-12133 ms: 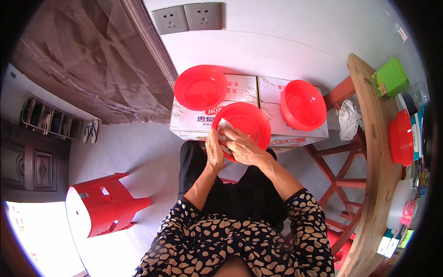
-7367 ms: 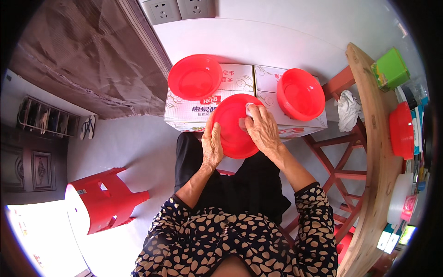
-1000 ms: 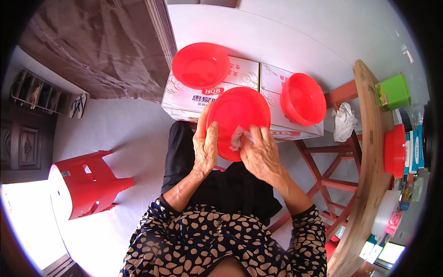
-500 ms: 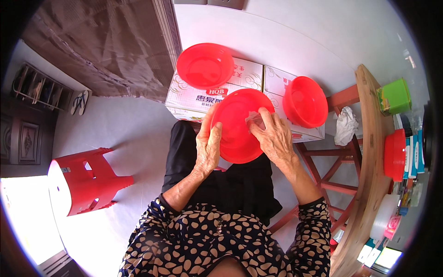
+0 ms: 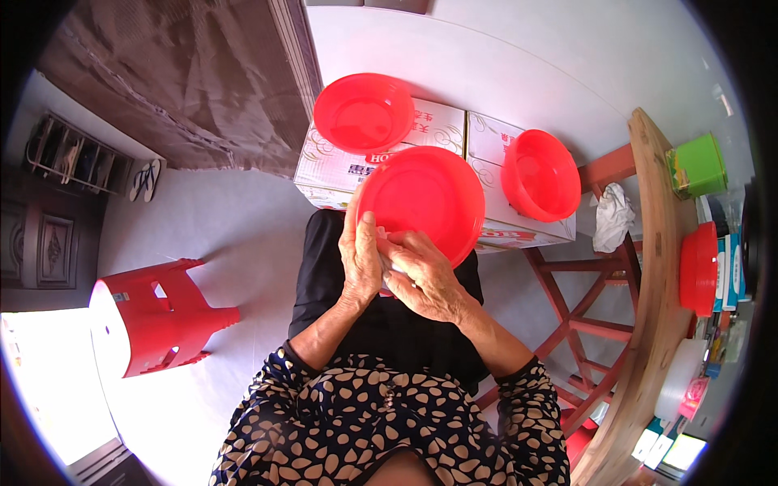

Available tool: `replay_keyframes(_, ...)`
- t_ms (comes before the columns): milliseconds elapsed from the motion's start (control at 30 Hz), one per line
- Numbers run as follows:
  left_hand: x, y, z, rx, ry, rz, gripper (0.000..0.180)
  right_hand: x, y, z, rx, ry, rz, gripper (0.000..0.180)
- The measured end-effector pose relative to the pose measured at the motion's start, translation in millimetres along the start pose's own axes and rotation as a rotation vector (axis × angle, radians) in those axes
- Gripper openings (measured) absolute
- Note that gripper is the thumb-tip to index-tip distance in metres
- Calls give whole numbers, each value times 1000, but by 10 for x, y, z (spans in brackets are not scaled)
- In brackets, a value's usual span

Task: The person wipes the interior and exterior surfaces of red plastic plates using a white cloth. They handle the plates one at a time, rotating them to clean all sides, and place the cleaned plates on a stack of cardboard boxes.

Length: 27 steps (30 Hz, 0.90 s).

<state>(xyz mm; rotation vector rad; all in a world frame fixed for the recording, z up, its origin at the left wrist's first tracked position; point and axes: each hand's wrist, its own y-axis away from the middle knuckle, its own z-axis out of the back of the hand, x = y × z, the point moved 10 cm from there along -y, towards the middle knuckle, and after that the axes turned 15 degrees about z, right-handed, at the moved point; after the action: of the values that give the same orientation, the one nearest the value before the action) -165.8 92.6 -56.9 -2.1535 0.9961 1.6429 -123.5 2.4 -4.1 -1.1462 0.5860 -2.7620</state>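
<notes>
Over my lap I hold a round red plastic bowl (image 5: 429, 198), tilted so its inside faces me. My left hand (image 5: 360, 261) grips its left rim, thumb on the near side and fingers behind. My right hand (image 5: 428, 279) is closed on a crumpled whitish wiping cloth (image 5: 386, 263), mostly hidden by the fingers, at the bowl's lower left rim beside my left thumb. Beyond it, a second red bowl (image 5: 365, 91) sits on a white printed carton (image 5: 328, 168). Another red bowl (image 5: 541, 174) stands tilted at the right, on the neighbouring carton (image 5: 486, 130).
A red plastic stool (image 5: 166, 317) stands on the floor at left, with flip-flops (image 5: 144, 180) farther off. At right is a wooden table (image 5: 648, 283) bearing a green box (image 5: 698, 166), a red container (image 5: 698, 269) and small items. A crumpled white cloth (image 5: 613, 219) hangs beside its frame.
My right hand has moved from the bowl's upper right inside, down and left to the rim near my left hand, taking the cloth along. The bowl has shifted slightly and turned more toward me.
</notes>
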Motion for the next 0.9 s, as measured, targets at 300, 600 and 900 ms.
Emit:
replay_keyframes(300, -123, 52, -10, -18, -85, -88, 54, -194, 174, 276, 187, 651, 119, 10)
replay_keyframes(600, -91, 33, -14, -51, -120, -87, 55, -243, 160, 25, 200, 564, -50, 17)
replay_keyframes(900, -36, -79, 92, 5, -34, 8, 56, 94, 109, 161, 16, 722, 295, 10)
